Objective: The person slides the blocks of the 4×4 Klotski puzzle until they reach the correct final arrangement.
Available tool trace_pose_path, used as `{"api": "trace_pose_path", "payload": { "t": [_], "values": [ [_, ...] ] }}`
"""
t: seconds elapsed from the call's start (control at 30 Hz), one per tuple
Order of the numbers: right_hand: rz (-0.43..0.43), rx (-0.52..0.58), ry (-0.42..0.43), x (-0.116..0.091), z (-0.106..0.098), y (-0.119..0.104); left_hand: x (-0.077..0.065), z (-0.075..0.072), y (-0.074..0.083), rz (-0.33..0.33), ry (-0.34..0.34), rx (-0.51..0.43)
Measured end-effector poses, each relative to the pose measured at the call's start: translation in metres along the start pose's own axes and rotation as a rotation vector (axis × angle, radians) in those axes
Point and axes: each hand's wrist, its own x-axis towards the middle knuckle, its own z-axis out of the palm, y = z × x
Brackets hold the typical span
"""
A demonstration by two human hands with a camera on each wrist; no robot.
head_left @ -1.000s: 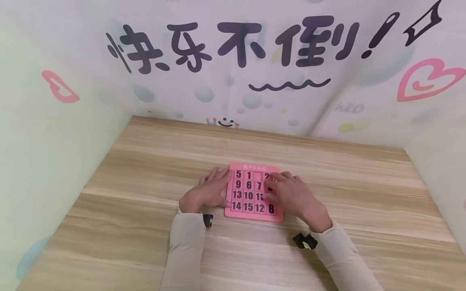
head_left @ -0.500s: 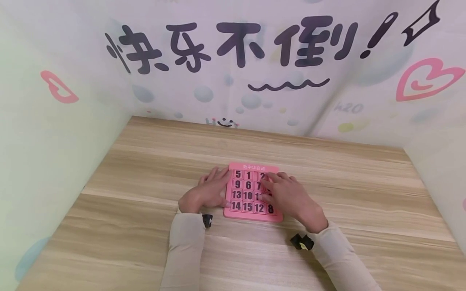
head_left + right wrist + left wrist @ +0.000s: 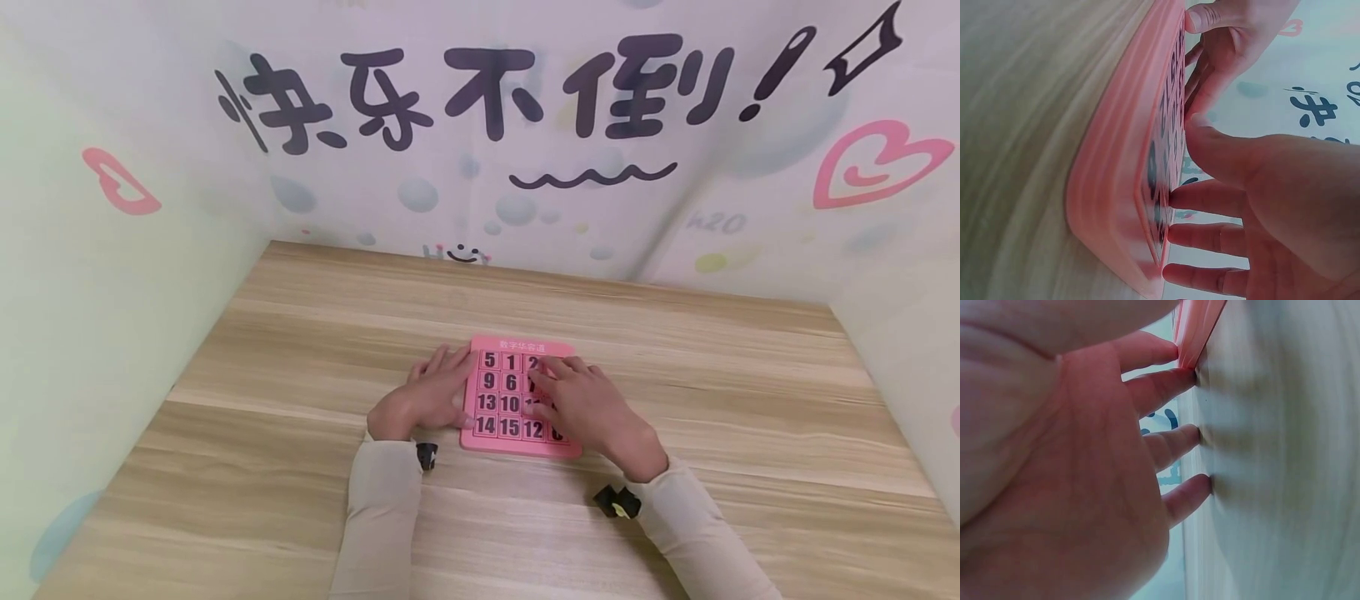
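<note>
A pink number slide puzzle [image 3: 517,447] lies flat on the wooden table in the head view. Its top row reads 5, 1, and the 2 tile [image 3: 532,363]; the right column is mostly covered. My left hand [image 3: 423,402] touches the puzzle's left side with outstretched fingers and thumb. In the left wrist view, the index and middle fingertips meet the puzzle's edge [image 3: 1197,328], while the other fingers touch the table. My right hand [image 3: 596,407] reaches over the right side, fingertips on the tiles; the right wrist view shows its extended fingers [image 3: 1210,240] and thumb at the puzzle's face.
The wooden tabletop [image 3: 315,333] surrounds the puzzle. Behind it hangs a white printed backdrop [image 3: 375,192] with black lettering and pink hearts; pale side walls close in left and right. Small black devices [image 3: 618,502] sit at the wrists.
My right hand has shifted left, and the 2 tile has slid left with it into the gap beside the 1. My left hand has stayed in place.
</note>
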Motion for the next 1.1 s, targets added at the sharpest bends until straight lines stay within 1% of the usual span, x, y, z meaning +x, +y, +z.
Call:
{"api": "trace_pose_path", "payload": {
  "t": [0.2,0.4,0.53,0.63,0.73,0.83,0.97,1.1],
  "values": [
    [-0.007,0.001,0.016,0.0,0.001,0.0,0.0,0.0,-0.001,0.008,0.001,-0.004],
    [-0.01,0.007,0.011,0.0,0.001,-0.001,-0.001,-0.001,-0.002,0.011,-0.002,-0.002],
    [-0.007,0.017,0.003,-0.003,-0.004,0.001,-0.001,-0.001,-0.001,0.006,-0.002,-0.011],
    [0.011,0.012,-0.001,-0.008,-0.01,0.002,0.0,0.0,-0.001,0.0,-0.002,-0.017],
    [0.039,-0.016,-0.033,-0.016,-0.017,0.002,0.001,0.0,-0.001,-0.003,-0.004,-0.019],
    [0.056,-0.04,-0.089,-0.024,-0.023,-0.001,0.001,0.0,-0.001,-0.006,-0.004,-0.017],
    [0.042,-0.063,-0.131,-0.029,-0.026,-0.007,0.001,0.0,-0.001,-0.007,-0.003,-0.012],
    [0.027,-0.088,-0.137,-0.029,-0.025,-0.011,0.001,0.0,-0.001,-0.01,-0.001,-0.018]
  ]
}}
